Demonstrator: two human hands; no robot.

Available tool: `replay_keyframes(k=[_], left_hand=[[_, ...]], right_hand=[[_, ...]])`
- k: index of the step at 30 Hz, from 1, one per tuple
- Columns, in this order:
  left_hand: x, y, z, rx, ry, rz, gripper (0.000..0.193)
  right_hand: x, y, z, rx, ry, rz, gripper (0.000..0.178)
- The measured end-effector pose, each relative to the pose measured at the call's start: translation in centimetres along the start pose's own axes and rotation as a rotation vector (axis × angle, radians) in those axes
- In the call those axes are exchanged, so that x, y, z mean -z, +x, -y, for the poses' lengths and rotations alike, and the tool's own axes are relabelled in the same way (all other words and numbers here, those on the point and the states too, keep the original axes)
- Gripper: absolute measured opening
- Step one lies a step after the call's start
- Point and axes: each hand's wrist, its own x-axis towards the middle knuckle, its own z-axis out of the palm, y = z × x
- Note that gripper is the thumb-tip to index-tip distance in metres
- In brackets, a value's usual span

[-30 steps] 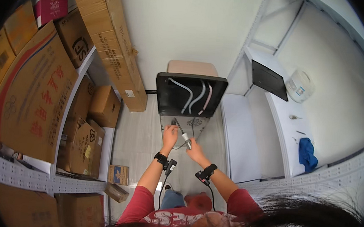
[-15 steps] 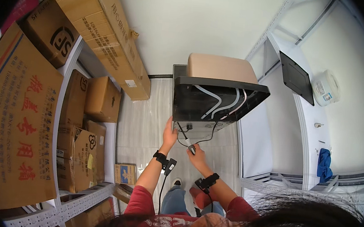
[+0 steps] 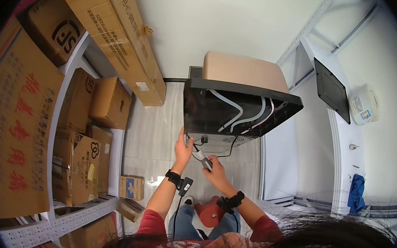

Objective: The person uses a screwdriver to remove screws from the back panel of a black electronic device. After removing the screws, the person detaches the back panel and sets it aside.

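Observation:
In front of me stands an appliance with a black hollow top (image 3: 256, 111), pale tubes inside it and a tan cover (image 3: 245, 70) behind. My left hand (image 3: 183, 152) is at the near left edge of its grey lower body (image 3: 227, 141), fingers stretched upward and thumb apart. My right hand (image 3: 217, 173) is closed round a small tool (image 3: 207, 163) with a dark grey handle and a pale front end. That end points toward the left hand; its exact kind is unclear. A black cable (image 3: 232, 148) hangs from the appliance, near both hands.
Cardboard boxes (image 3: 75, 160) fill the shelf at left, and a tall carton (image 3: 121, 37) leans behind it. At right, a white shelf (image 3: 336, 136) holds a black panel (image 3: 331, 88), a white tub (image 3: 364, 104) and a blue cloth (image 3: 356, 193). A red stool (image 3: 209, 214) stands below my arms.
The view has shifted slightly, and more of the red stool shows. My right hand has brought the tool a little left, closer to my left hand, which stays at the appliance's edge.

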Motion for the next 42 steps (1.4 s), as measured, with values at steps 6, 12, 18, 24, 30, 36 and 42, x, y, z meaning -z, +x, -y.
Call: replay_keyframes(k=[6,12,18,24,30,36,42], left_hand=[[-2.3,-0.1,1.2,-0.077,0.004,-0.241,0.035],[-3.6,0.2,4.7,-0.317,-0.066,-0.3,0.044],[-5.0,1.4,5.8,-0.433,-0.112,-0.328,0.066],[-4.7,2.1,6.0,-0.444,-0.063,-0.348,0.063],[-5.8,1.3,5.7,-0.389,-0.024,-0.366,0.065],[-6.8,1.7,7.5,-0.256,-0.036,-0.367,0.087],[-8.1,1.4,7.3,-0.237,-0.013,-0.498,0.066]], right_hand=[[3.7,1.1,-0.6,0.464,-0.107,-0.031,0.038],[5.3,3.8,-4.5,0.954,-0.189,-0.179,0.031],[4.3,3.5,-7.4,1.254,-0.229,-0.433,0.029],[1.5,2.9,-8.8,1.359,-0.3,-0.592,0.029],[-0.2,1.1,-10.6,1.217,-0.318,-0.619,0.034],[1.4,2.8,-12.5,1.222,-0.254,-0.7,0.051],[5.4,10.0,-16.3,1.314,-0.635,-0.787,0.056]])
